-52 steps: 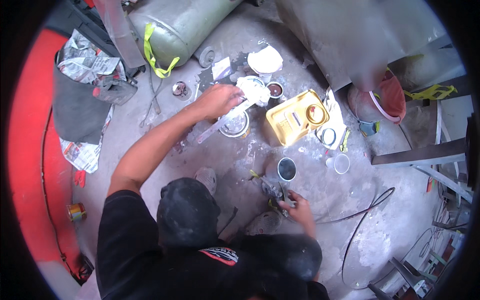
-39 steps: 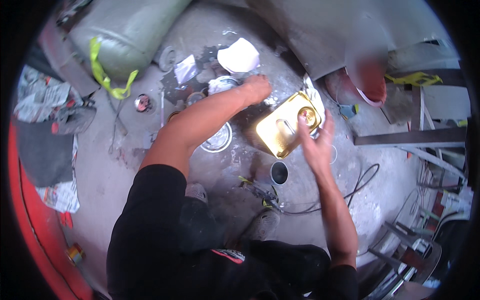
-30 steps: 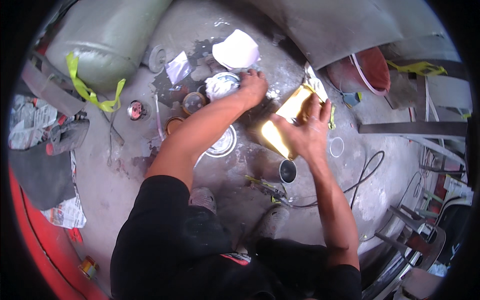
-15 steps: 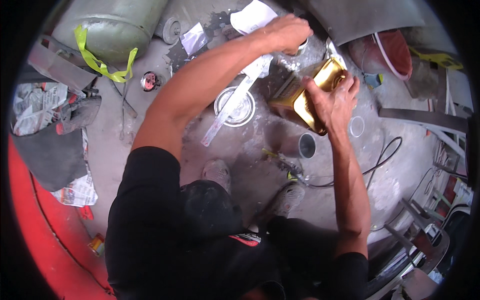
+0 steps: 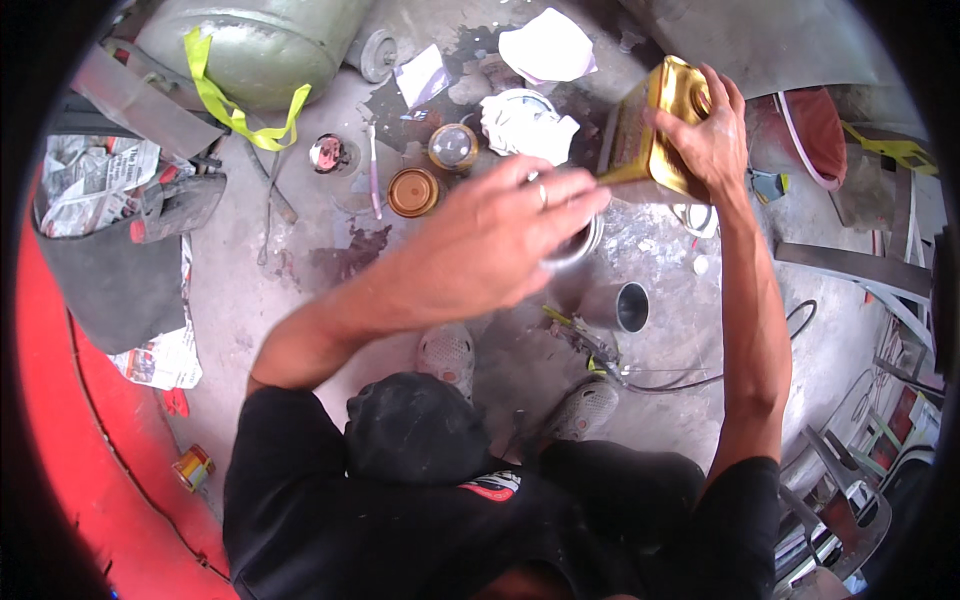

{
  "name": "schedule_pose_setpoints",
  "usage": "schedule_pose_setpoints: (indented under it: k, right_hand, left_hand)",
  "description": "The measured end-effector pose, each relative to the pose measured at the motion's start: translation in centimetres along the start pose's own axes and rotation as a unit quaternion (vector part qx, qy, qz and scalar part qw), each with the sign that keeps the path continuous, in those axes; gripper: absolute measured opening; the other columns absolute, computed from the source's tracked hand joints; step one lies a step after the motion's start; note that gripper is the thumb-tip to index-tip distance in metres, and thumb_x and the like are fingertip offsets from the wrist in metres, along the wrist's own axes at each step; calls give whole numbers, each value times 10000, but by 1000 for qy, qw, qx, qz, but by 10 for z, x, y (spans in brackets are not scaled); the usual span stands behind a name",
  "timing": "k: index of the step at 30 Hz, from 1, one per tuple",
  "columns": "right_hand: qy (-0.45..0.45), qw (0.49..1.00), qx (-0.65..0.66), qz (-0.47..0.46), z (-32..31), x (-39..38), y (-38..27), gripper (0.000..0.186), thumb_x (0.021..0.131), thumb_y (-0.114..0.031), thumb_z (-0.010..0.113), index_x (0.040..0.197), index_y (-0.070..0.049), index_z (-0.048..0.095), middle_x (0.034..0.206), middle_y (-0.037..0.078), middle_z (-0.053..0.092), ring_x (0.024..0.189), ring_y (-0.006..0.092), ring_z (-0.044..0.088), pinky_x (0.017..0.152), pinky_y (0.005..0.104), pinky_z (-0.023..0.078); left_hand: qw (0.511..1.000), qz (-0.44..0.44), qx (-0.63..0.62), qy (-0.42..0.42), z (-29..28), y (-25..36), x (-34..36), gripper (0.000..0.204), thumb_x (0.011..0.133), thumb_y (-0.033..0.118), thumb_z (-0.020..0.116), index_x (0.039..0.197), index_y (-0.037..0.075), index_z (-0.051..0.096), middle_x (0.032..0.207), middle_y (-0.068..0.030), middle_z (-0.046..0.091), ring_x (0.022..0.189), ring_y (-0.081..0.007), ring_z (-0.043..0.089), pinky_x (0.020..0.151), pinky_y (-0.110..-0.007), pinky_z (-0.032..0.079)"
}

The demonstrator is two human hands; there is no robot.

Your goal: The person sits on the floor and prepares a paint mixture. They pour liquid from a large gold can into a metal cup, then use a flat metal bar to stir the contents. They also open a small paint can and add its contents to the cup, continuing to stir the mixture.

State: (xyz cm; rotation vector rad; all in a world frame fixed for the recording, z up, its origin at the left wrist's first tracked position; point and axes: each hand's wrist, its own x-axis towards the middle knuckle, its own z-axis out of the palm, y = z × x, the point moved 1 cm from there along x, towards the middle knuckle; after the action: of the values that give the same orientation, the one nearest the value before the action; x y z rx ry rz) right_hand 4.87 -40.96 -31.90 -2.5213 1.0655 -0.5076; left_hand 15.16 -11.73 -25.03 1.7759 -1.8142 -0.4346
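The step in hand appeared to be the handling of a gold rectangular metal can (image 5: 638, 125), which was on the far right part of the bare grey concrete floor (image 5: 240, 290), short of the edge where a grey panel (image 5: 800, 40) closed it off. The right hand (image 5: 712, 140) was clamped over the can's top, thumb on the near side and fingers beyond; whether its base touched the floor could not be told. The left hand (image 5: 500, 230), blurred, reached over a round silvery-rimmed tin (image 5: 596, 240) with fingers stretched out, and it could not be told whether they gripped anything. An open grey cylindrical cup (image 5: 602, 307) lay nearer the person, a crumpled white cloth (image 5: 530, 120) farther off. Any next move seemed to call for a steady right grip and the left fingers kept clear of the can's corner.
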Motion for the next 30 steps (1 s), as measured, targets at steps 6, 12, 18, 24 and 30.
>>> schedule_pose_setpoints:
  k: [6,12,18,24,30]
  right_hand:
    - [-32,994,-48,-95,16,49,22,983,705,-677,764,1460,-95,524,1545,238,404,1380,415,466,1111,480,423]
    - [60,986,-18,-153,-49,-10,56,851,844,-654,698,1453,-85,524,1511,225,466,1383,396,472,1108,464,423]
    - [-24,991,-97,83,-118,-135,162,700,839,-533,767,1262,14,659,1297,250,639,1230,411,593,1049,478,464]
    - [-44,983,-121,132,-31,-207,214,1035,727,-523,864,1510,-17,412,1487,313,439,1382,452,444,1128,476,402]
    - [-82,985,-55,144,-20,-179,202,777,765,-304,835,1440,-73,525,1352,264,546,1244,439,554,1044,503,467]
  left_hand:
    - [996,-42,-37,-72,103,-2,-9,761,746,113,811,1433,16,500,1443,-166,525,1307,-397,477,1125,-461,405]
    - [991,-27,75,-112,177,-27,14,746,773,112,788,1445,4,483,1466,-168,502,1334,-411,447,1131,-457,402]
    - [975,-38,129,-177,215,-50,48,729,790,118,785,1439,0,474,1481,-165,480,1339,-421,454,1090,-493,450]
    - [971,-92,127,-178,223,-59,76,778,786,231,827,1432,-11,466,1455,-170,491,1317,-399,479,1060,-494,484]
    - [972,-162,82,-148,213,-60,71,942,790,330,845,1538,29,358,1595,-240,331,1449,-444,349,1190,-472,331]
